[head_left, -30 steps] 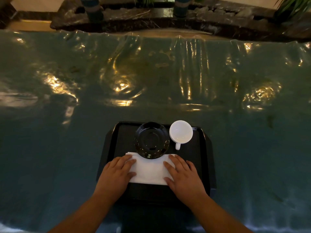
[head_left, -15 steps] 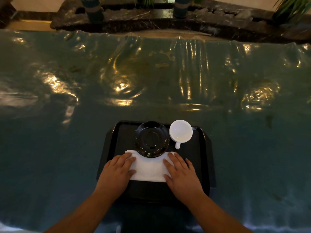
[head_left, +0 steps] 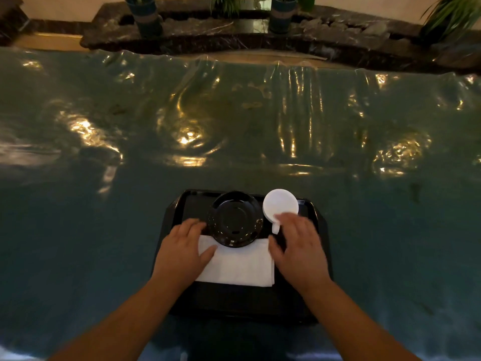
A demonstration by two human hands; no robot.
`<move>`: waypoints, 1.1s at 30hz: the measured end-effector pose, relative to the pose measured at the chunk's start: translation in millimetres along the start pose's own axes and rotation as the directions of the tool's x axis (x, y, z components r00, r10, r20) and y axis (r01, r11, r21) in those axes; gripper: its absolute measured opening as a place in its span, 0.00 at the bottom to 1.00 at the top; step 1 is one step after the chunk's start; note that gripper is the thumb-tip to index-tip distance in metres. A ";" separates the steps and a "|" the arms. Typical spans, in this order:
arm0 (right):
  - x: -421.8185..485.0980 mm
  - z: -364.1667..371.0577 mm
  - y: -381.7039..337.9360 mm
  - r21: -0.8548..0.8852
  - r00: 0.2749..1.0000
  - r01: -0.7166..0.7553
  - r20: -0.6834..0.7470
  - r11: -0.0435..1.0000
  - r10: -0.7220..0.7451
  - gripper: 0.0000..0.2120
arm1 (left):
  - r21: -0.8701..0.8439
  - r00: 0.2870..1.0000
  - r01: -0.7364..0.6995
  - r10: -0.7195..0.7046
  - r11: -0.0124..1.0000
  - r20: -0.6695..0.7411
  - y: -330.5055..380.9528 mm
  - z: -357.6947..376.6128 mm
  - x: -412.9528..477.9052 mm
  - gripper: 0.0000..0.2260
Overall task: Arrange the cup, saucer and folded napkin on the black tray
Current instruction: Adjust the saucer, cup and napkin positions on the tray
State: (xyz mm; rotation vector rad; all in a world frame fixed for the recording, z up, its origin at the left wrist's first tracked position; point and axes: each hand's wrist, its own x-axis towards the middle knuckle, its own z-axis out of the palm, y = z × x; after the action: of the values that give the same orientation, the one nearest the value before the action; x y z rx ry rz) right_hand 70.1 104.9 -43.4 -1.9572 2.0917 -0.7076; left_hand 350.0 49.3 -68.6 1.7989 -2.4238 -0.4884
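Note:
A black tray [head_left: 320, 222] lies on the table near its front edge. On it, a glossy black saucer [head_left: 235, 219] sits at the back middle, overlapping the far edge of a white folded napkin [head_left: 238, 264]. A white cup [head_left: 279, 203] stands to the right of the saucer, its handle pointing toward me. My left hand [head_left: 183, 250] rests flat on the napkin's left end, fingers beside the saucer. My right hand [head_left: 300, 250] hovers off the napkin's right edge, fingers spread, their tips over the cup's near rim and handle. It grips nothing.
The table [head_left: 234, 126] is covered with a shiny, wrinkled teal sheet that reflects lamps. Beyond its far edge runs a dark stone ledge [head_left: 338, 40] with potted plants [head_left: 144, 14].
My right hand has left the napkin and moved forward and right to the cup. My left hand has slid forward along the napkin's left end. Cup, saucer and napkin have stayed put.

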 end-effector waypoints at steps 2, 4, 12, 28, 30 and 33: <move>27.1 -12.1 1.6 -0.009 0.985 -0.175 0.007 0.985 0.175 0.33 | -0.060 0.991 0.103 -0.097 0.993 0.095 10.2 -8.8 17.2 0.42; 50.6 -16.9 3.5 -0.056 0.937 -0.306 0.161 0.950 0.311 0.43 | -0.048 0.964 0.173 -0.159 0.984 0.215 20.9 -14.8 32.9 0.52; 74.5 -5.4 3.6 -0.144 0.836 -0.382 0.368 0.913 0.408 0.48 | 0.157 0.914 0.166 -0.212 0.973 0.345 37.4 -9.4 50.3 0.65; 81.9 2.3 -8.6 -0.153 0.847 -0.333 0.385 0.931 0.366 0.46 | 0.216 0.919 0.065 -0.143 0.974 0.367 20.7 -26.9 62.8 0.65; 81.1 2.6 -6.8 -0.164 0.843 -0.314 0.404 0.935 0.354 0.48 | 0.197 0.921 0.062 -0.132 0.979 0.366 19.4 -26.3 60.8 0.65; 66.0 -1.5 -6.5 -0.137 0.886 -0.283 0.342 0.949 0.314 0.51 | 0.059 0.951 0.094 -0.108 0.994 0.291 13.9 -22.4 45.0 0.60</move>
State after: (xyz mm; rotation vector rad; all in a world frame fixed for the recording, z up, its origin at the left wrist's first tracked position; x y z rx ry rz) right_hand 67.9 40.6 -27.2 -1.5940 2.1414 -0.1839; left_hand 329.2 5.9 -48.7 2.0051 -2.5535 -0.7698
